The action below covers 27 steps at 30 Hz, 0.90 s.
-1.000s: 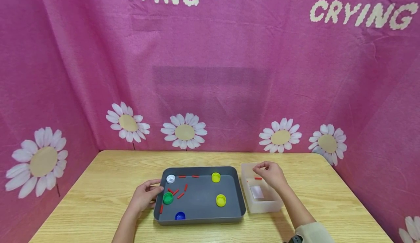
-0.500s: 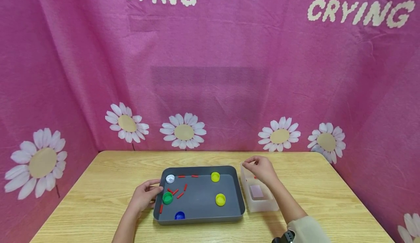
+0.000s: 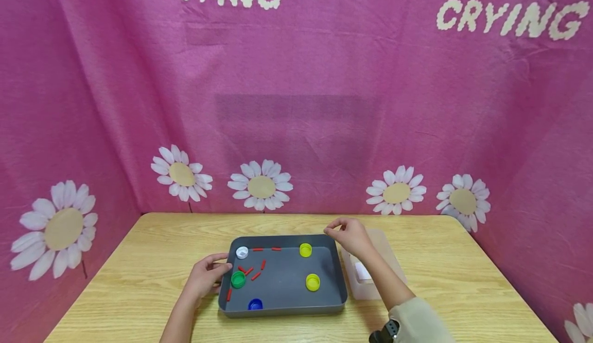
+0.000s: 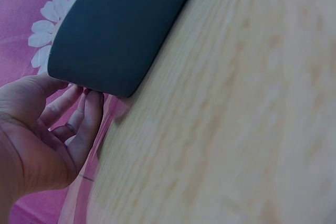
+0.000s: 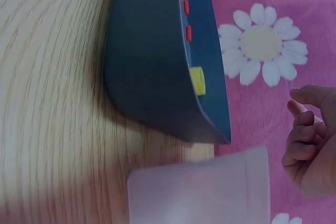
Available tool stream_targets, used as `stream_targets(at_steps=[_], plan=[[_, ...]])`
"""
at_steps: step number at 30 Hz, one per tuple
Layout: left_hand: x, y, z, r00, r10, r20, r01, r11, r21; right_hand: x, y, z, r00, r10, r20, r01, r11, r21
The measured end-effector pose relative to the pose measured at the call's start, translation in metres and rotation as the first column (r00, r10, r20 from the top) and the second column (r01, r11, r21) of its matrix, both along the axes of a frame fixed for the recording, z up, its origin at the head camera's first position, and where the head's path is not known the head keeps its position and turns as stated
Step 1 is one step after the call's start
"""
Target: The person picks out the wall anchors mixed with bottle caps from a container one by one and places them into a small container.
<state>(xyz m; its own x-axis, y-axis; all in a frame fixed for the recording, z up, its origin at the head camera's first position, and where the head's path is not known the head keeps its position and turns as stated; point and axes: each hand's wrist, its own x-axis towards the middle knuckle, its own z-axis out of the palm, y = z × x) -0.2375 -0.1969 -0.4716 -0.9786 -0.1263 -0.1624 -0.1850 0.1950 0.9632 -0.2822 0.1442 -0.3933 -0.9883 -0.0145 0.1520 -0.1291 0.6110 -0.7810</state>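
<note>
A dark grey tray [image 3: 282, 312] lies on the wooden table. My left hand [image 3: 204, 276] holds its left end, the thumb at the rim and bent fingers against the outer wall, as the left wrist view shows. Inside are a white cap [image 3: 242, 252], a green cap [image 3: 238, 279], a blue cap [image 3: 255, 304], two yellow caps [image 3: 312, 282] and several short red sticks [image 3: 256, 276]. Above the tray's far right corner is my right hand [image 3: 352, 237], thumb and forefinger close together. Nothing shows between those fingertips; a tiny thing could be hidden.
Right of the tray stands a translucent plastic box [image 3: 359, 292], partly covered by my right forearm, with a small white block [image 3: 362, 271] inside. A pink cloth with daisies [image 3: 261, 186] hangs behind the table [image 3: 463, 281].
My right hand has moved left from over the plastic box to above the tray's far right corner. The left hand and the tray have stayed put.
</note>
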Motion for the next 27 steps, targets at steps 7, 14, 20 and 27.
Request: stream_targets(at_steps=[7, 14, 20, 27], plan=[[0.0, 0.0, 0.0, 1.0, 0.002, -0.004, -0.002, 1.0, -0.014, -0.001, -0.019, -0.003, 0.999, 0.043, -0.004, -0.043, 0.999, 0.0], [0.001, 0.001, 0.001, 1.0, 0.006, 0.01, -0.006, 1.0, -0.008, 0.0, -0.039, -0.011, 0.994, 0.111, 0.015, -0.112, 0.993, 0.033], [0.0, 0.0, -0.001, 1.0, 0.017, 0.015, -0.017, 1.0, -0.006, 0.0, -0.056, -0.011, 0.986, 0.168, 0.011, -0.168, 0.984, 0.064], [0.001, 0.0, 0.0, 1.0, 0.011, 0.003, -0.011, 1.0, 0.005, 0.0, -0.073, -0.017, 0.981, 0.192, 0.04, -0.196, 0.97, 0.144]])
